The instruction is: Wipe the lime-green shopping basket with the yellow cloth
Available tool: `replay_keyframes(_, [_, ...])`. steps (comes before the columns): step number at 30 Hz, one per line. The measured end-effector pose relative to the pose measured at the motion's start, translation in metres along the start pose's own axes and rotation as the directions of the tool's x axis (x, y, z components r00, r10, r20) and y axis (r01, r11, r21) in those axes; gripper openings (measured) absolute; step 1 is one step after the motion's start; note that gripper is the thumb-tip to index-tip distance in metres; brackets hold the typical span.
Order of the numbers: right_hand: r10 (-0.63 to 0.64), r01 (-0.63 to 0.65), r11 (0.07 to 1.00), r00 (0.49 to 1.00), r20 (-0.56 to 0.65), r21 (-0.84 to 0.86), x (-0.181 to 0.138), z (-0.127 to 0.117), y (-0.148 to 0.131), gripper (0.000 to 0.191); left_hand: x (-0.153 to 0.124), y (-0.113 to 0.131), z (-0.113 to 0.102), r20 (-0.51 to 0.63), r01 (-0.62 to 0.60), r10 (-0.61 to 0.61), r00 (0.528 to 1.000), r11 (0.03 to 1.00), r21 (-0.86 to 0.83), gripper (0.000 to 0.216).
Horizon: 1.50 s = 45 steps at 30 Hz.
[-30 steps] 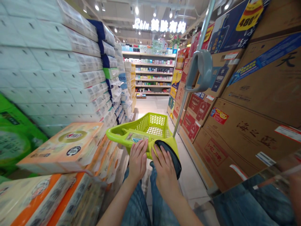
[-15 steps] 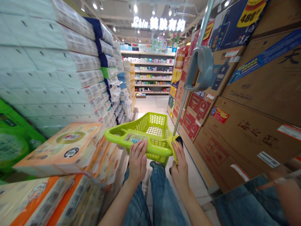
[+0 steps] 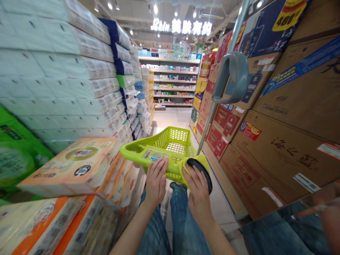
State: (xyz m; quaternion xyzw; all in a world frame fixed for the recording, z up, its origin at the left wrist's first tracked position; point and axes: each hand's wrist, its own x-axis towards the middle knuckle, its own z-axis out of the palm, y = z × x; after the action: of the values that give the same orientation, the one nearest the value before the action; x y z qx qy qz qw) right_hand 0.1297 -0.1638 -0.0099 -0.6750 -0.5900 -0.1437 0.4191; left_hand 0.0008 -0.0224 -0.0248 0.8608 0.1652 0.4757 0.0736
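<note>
A lime-green plastic shopping basket (image 3: 130,152) with mesh walls stands in front of my legs, nothing visible inside it. My left hand (image 3: 156,182) has its fingers curled over the near rim, just below a clear label panel (image 3: 154,156). At the rim's right corner, my right hand (image 3: 198,191) presses a yellow cloth (image 3: 182,165) against the basket. A black curved piece (image 3: 208,182), which looks like a handle, lies under my right fingers, with cloth beside it. The palm side of both hands is hidden.
White tissue packs (image 3: 53,67) are stacked high on the left, with orange packs (image 3: 74,156) lower and nearer. Cardboard boxes (image 3: 255,159) line the right. A metal pole with a grey handle (image 3: 240,79) rises at the right. Goods shelves (image 3: 174,80) stand beyond the aisle floor.
My right hand has moved left and inward over the basket's corner, and the yellow cloth is spread wider. More of the black curved piece shows. My left hand stays on the rim.
</note>
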Motion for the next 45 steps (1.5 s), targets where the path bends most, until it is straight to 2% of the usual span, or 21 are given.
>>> replay_keyframes(3, [0.18, -0.147, 0.954, 0.978, -0.106, 0.26, 0.006, -0.006, 0.036, 0.073, 0.001, 0.001, 0.001, -0.004, 0.011, -0.011, 1.0, 1.0, -0.005, 0.052])
replay_keyframes(6, [0.335, -0.261, 0.836, 0.94, -0.071, 0.482, 0.015, -0.006, 0.06, 0.068, 0.002, 0.003, 0.003, -0.015, 0.024, -0.024, 1.0, 1.0, -0.01, 0.052])
replay_keyframes(8, [0.361, -0.281, 0.8, 0.931, -0.051, 0.53, 0.016, -0.004, 0.061, 0.068, 0.002, 0.004, 0.003, -0.017, 0.029, -0.029, 0.999, 1.0, -0.012, 0.052])
replay_keyframes(11, [0.314, -0.24, 0.879, 0.941, -0.122, 0.411, 0.009, -0.003, 0.038, 0.074, 0.001, 0.005, 0.003, -0.021, 0.033, -0.034, 0.999, 0.999, -0.016, 0.052])
replay_keyframes(14, [0.176, -0.165, 0.981, 0.978, -0.116, 0.101, 0.006, 0.004, 0.0, 0.076, 0.001, 0.005, 0.002, -0.02, 0.038, -0.038, 0.999, 0.999, -0.016, 0.052])
replay_keyframes(17, [0.115, -0.118, 0.979, 0.993, -0.03, -0.169, 0.015, 0.018, -0.034, 0.07, 0.0, 0.006, 0.002, -0.028, 0.039, -0.039, 0.999, 0.999, -0.018, 0.051])
replay_keyframes(19, [0.102, -0.099, 0.962, 0.995, -0.002, -0.255, 0.022, 0.026, -0.048, 0.064, 0.001, 0.006, 0.003, -0.033, 0.041, -0.042, 0.999, 0.999, -0.023, 0.051])
replay_keyframes(22, [0.046, -0.035, 0.964, 0.998, 0.034, -0.265, 0.022, 0.026, -0.05, 0.065, 0.001, 0.006, 0.004, -0.043, 0.035, -0.036, 0.998, 0.999, -0.021, 0.051])
replay_keyframes(24, [0.0, 0.013, 0.977, 0.998, 0.058, -0.214, 0.015, 0.016, -0.038, 0.071, 0.001, 0.005, 0.004, -0.051, 0.024, -0.025, 0.998, 1.0, -0.016, 0.051])
replay_keyframes(26, [-0.003, 0.009, 0.992, 0.999, 0.048, -0.128, 0.008, 0.002, -0.016, 0.077, 0.002, 0.005, 0.004, -0.047, 0.017, -0.018, 0.999, 1.0, -0.013, 0.052])
replay_keyframes(30, [0.147, -0.135, 0.979, 0.987, -0.066, 0.155, 0.01, -0.014, 0.035, 0.083, 0.002, 0.006, 0.005, -0.04, 0.019, -0.02, 0.999, 1.0, -0.024, 0.052])
replay_keyframes(33, [0.209, -0.167, 0.941, 0.971, -0.119, 0.295, 0.016, -0.01, 0.05, 0.082, 0.002, 0.007, 0.005, -0.046, 0.036, -0.036, 0.998, 0.999, -0.018, 0.052])
replay_keyframes(35, [0.211, -0.17, 0.953, 0.966, -0.147, 0.251, 0.015, -0.004, 0.042, 0.081, 0.002, 0.007, 0.005, -0.049, 0.034, -0.035, 0.998, 0.999, -0.006, 0.052])
replay_keyframes(38, [0.166, -0.164, 0.986, 0.973, -0.162, 0.027, 0.01, 0.007, 0.01, 0.076, 0.001, 0.005, 0.005, -0.053, 0.02, -0.019, 0.998, 1.0, 0.015, 0.053])
replay_keyframes(41, [0.109, -0.124, 0.974, 0.99, -0.093, -0.188, 0.013, 0.019, -0.025, 0.068, 0.001, 0.004, 0.005, -0.053, 0.017, -0.016, 0.998, 1.0, 0.025, 0.052])
replay_keyframes(45, [0.003, -0.003, 0.966, 1.0, 0.002, -0.26, 0.024, 0.033, -0.05, 0.06, 0.001, 0.004, 0.006, -0.056, 0.013, -0.011, 0.998, 1.0, 0.024, 0.051])
